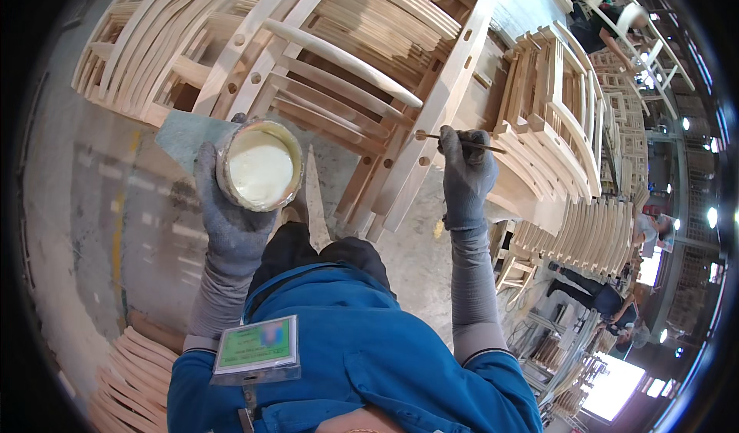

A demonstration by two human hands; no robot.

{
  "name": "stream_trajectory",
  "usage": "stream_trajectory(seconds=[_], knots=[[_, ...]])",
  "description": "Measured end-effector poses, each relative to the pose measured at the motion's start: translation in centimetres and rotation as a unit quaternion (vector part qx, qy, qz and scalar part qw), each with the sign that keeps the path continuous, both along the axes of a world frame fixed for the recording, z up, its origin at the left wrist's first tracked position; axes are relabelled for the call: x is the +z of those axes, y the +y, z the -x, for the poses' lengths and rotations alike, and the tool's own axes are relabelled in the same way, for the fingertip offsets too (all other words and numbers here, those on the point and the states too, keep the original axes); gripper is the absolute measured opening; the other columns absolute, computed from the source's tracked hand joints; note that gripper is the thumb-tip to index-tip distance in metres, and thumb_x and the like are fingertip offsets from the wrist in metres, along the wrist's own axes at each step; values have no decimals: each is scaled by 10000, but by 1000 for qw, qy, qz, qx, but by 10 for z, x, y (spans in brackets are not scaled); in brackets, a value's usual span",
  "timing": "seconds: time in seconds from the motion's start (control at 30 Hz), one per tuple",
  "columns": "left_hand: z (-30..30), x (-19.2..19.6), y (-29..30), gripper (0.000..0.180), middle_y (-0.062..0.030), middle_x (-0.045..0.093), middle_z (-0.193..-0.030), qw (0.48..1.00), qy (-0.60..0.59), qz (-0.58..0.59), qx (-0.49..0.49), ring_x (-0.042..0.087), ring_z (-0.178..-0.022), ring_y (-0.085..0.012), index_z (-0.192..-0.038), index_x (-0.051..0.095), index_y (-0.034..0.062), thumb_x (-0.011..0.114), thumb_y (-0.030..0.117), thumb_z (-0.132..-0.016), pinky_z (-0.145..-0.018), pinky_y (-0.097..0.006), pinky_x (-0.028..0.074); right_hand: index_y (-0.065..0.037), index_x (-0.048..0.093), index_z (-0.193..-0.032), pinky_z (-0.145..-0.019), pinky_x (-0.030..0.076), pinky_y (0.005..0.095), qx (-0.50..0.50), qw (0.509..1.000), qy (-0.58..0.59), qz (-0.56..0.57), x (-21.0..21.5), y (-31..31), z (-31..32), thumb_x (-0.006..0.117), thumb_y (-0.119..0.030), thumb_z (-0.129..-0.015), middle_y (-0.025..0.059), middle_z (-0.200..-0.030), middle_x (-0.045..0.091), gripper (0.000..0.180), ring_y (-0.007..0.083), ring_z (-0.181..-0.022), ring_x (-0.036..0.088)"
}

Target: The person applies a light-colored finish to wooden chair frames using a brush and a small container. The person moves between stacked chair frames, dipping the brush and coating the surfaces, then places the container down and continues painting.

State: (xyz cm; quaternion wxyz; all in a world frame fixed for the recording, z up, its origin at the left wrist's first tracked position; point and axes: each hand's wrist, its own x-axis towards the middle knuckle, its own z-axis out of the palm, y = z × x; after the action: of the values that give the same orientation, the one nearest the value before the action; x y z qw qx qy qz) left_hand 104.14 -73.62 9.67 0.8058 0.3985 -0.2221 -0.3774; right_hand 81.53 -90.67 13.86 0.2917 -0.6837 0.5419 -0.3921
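Smooth pale wood rail [448, 98], grey knit gloves [231, 229], crusted cup [225, 173].
Rail: matt, bare-looking grain. Cup: rough, caked rim, base material unclear. Creamy fill [260, 169]: smooth, slight sheen. Stick [486, 147]: wood-looking, dull. Gloves: matt, dusty cloth. Shirt [346, 333]: blue matt cloth. Trousers [289, 248]: dark cloth. Badge sleeve [256, 347]: clear, glossy plastic. Floor [416, 271]: concrete-looking, matt, blotchy.

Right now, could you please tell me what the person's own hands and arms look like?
The left hand and the right hand wear grey fabric gloves. Long grey arm covers clothe both forearms, with paler bands near the elbows. Above these come blue garment sleeves with thin dark edges.
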Motion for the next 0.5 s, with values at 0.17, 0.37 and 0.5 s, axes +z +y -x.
stream_trajectory(seconds=[0.17,0.37,0.5], knots=[[-19,15,2,528,-158,380,-1378,970,230,33,-78,403,-1270,-282,-1387,268,43,293,383,-983,-1014,-444,428,-12,549,-783,-630,471,219,-43,996,68,29,1,0,8,666,-133,-853,47,-689,625,182,75,-639,572],[-17,18,-1,512,-170,361,-1392,969,241,41,-29,404,-1267,-302,-1377,275,30,331,349,-981,-988,-452,451,-15,549,-767,-595,461,216,-9,998,49,33,6,-3,-3,665,-142,-854,41,-639,610,192,73,-609,566],[-7,10,8,522,-116,350,-1422,1000,-9,-1,23,377,-1290,-253,-1405,285,63,302,380,-991,-1031,-434,391,-21,544,-724,-543,427,226,-14,995,81,50,4,-7,3,681,-179,-842,48,-584,572,240,80,-568,531]])
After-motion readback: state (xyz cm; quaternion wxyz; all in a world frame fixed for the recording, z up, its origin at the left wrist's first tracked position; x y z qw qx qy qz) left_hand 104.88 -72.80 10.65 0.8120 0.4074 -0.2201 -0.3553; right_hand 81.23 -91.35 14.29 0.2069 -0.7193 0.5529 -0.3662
